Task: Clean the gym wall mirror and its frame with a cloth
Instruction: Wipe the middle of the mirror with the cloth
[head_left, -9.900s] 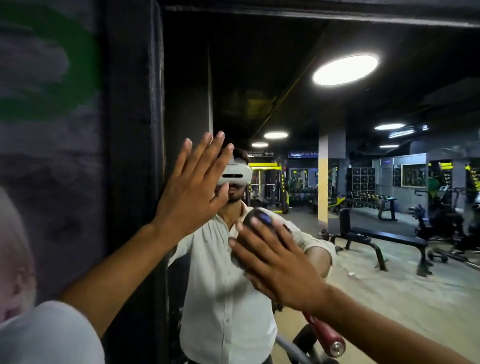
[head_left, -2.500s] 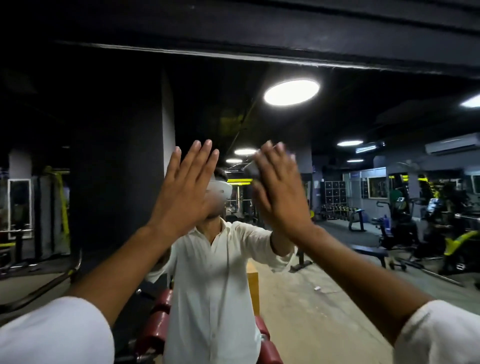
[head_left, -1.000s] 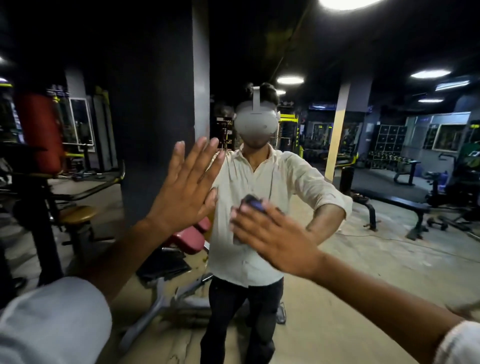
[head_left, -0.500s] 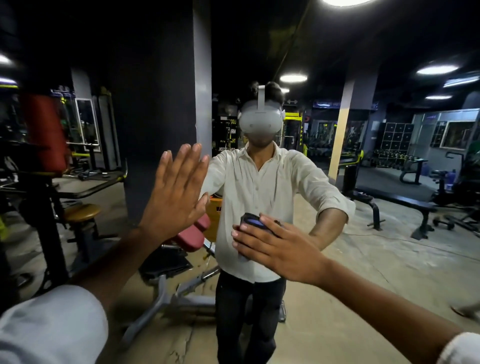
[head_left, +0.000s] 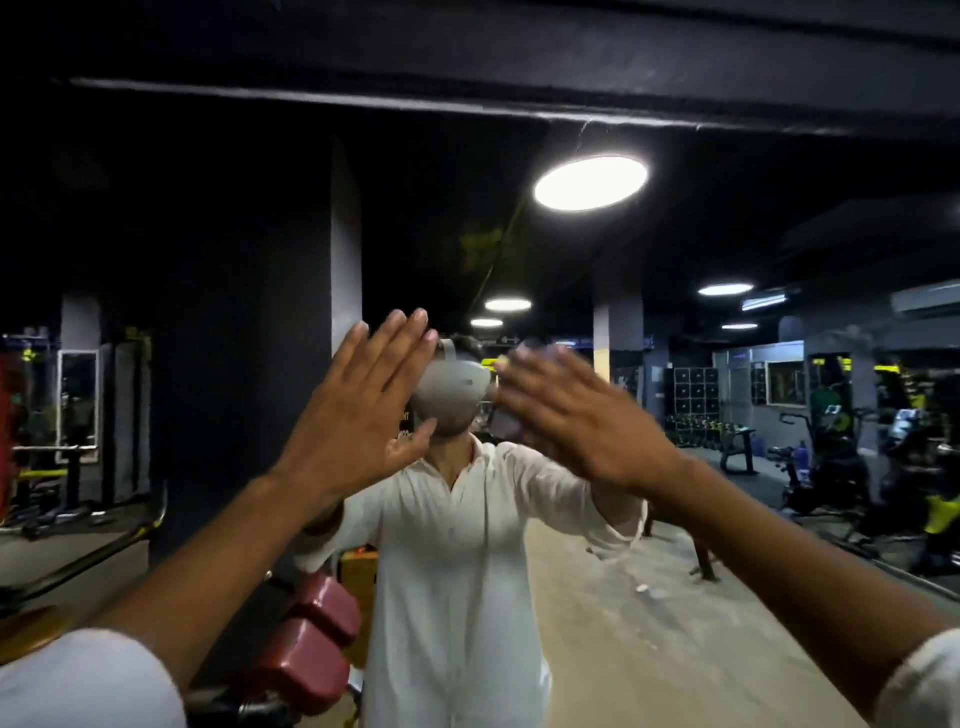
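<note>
The person faces the mirror (head_left: 727, 234), whose dark frame (head_left: 467, 57) runs across the top of the view. The left hand (head_left: 358, 410) is raised flat toward the glass, fingers straight and close together, its grip wide open and holding nothing. The right hand (head_left: 576, 415), blurred, is just beside it at about the same height, fingers stretched out, its grip open as well. Whether the cloth lies under that palm cannot be told. The glass reflects a white shirt (head_left: 457, 571), a round ceiling light (head_left: 590, 182) and red pads (head_left: 306, 649).
</note>
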